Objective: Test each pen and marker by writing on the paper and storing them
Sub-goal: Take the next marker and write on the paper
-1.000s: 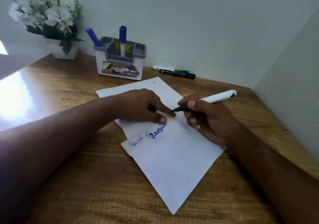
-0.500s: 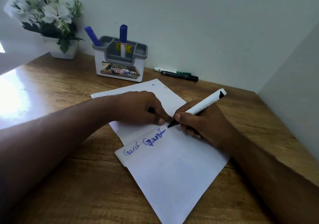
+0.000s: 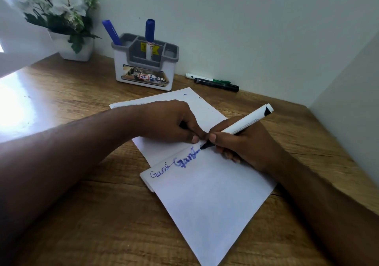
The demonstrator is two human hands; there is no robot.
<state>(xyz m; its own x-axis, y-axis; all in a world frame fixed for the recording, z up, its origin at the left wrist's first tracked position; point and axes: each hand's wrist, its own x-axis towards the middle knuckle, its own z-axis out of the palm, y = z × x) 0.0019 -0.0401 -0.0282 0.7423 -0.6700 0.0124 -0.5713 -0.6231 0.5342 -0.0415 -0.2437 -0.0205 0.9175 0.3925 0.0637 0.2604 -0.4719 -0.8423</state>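
Note:
A white sheet of paper (image 3: 205, 194) lies on the wooden desk, with two blue "Gani" scribbles (image 3: 176, 164) along its folded edge. My right hand (image 3: 248, 149) grips a white marker (image 3: 246, 122) whose black tip touches the paper just right of the second scribble. My left hand (image 3: 170, 122) rests curled on the paper beside the tip, with a small black cap (image 3: 183, 125) showing between its fingers. A grey and white pen holder (image 3: 143, 77) at the back holds a blue pen (image 3: 111, 32) and a blue marker (image 3: 150, 34).
A green-capped marker (image 3: 205, 77) and a black marker (image 3: 217, 83) lie against the back wall, right of the holder. A white flower pot (image 3: 75, 50) stands at the back left. A side wall (image 3: 348, 101) closes the desk on the right.
My right hand has tilted the marker more upright and lowered its tip from beside my left fingers onto the paper. My left hand has stayed on the sheet.

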